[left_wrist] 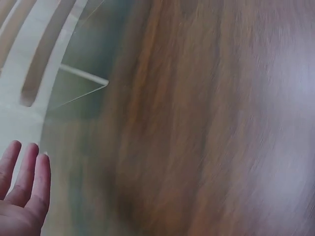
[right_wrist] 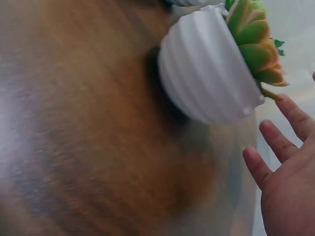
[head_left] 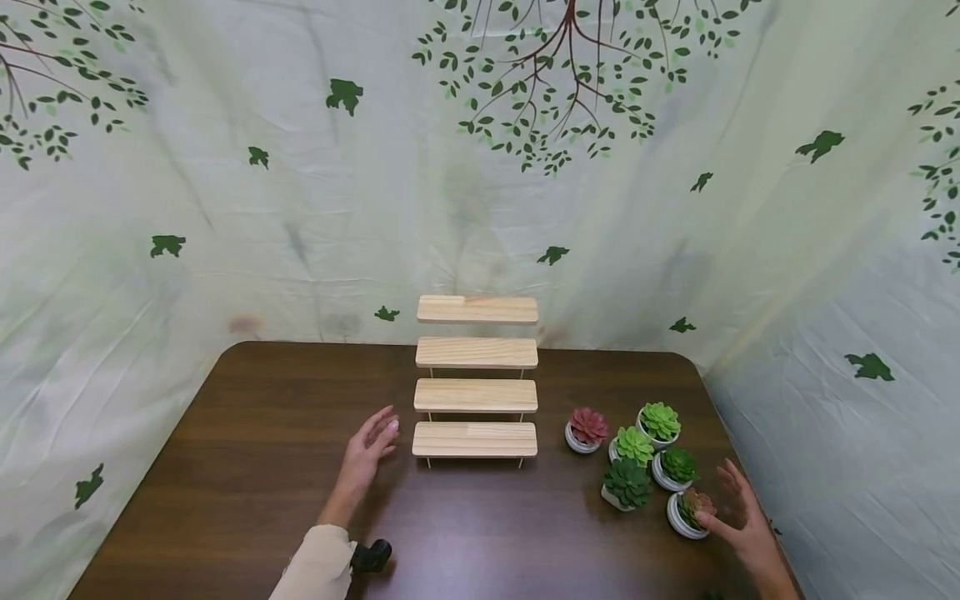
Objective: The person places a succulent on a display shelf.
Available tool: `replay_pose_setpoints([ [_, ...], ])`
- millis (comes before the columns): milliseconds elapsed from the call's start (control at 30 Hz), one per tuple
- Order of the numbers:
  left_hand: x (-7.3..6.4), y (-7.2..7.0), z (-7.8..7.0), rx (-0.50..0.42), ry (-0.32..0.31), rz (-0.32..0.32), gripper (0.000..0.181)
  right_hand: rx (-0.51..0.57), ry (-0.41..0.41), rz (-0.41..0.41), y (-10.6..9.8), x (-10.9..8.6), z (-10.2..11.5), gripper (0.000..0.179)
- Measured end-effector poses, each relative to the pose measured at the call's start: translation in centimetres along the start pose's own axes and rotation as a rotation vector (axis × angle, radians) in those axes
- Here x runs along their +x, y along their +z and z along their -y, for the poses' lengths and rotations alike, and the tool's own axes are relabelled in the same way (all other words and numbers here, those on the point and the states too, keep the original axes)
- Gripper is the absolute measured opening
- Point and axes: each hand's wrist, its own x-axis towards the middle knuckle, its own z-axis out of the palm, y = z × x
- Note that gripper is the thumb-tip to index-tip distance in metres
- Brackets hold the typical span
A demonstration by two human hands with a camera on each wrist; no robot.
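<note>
A tiered wooden stand (head_left: 475, 396) with several pale shelves stands at the back middle of the dark table. Just left of its lower shelves, my left hand (head_left: 367, 450) is held with relaxed fingers and nothing in them. At the right, my right hand (head_left: 742, 521) is spread beside a green and orange-brown succulent (head_left: 697, 507) in a ribbed white pot (right_wrist: 209, 69). Its thumb is near the leaves in the head view; whether it touches them I cannot tell. In the right wrist view, the fingers (right_wrist: 280, 142) are apart from the pot.
Several other potted succulents cluster to the right of the stand: a red one (head_left: 588, 426), a dark green one (head_left: 627, 483), and lighter green ones (head_left: 660, 422). A leaf-printed cloth (head_left: 480, 208) hangs behind the table (head_left: 300, 417) and along its right side.
</note>
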Motion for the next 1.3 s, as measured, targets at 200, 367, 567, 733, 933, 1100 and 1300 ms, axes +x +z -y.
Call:
replay_pose_setpoints([
  [200, -0.2, 1.0, 1.6, -0.147, -0.082, -0.007, 0.051, -0.02, 0.049, 0.063, 0.7, -0.8, -0.6, 0.091],
  [367, -0.4, 1.7, 2.4, -0.226, -0.093, 0.004, 0.053, -0.028, 0.109, 0.125, 1.2, -1.1, -0.7, 0.096],
  [567, -0.2, 2.0, 3.0, -0.276, -0.116, -0.004, 0.048, -0.009, 0.14, 0.122, 1.8, -1.4, -1.0, 0.096],
  [733, 0.0, 2.3, 3.4, -0.289, -0.111, -0.007, 0.048, 0.007, 0.15, 0.078, 2.2, -1.4, -1.3, 0.096],
  [933, 0.3, 2.7, 3.8, -0.275, -0.114, -0.009, 0.045, -0.077, 0.169, 0.043, 2.2, -1.2, -1.6, 0.087],
  [1100, 0.2, 2.9, 4.2, -0.283, -0.116, -0.028, 0.042, -0.13, 0.171, -0.005, 2.2, -1.1, -1.8, 0.078],
  [1300, 0.2, 3.1, 4.5, -0.267, -0.127, -0.059, 0.041, -0.131, 0.184, -0.029, 2.1, -1.0, -1.9, 0.078],
])
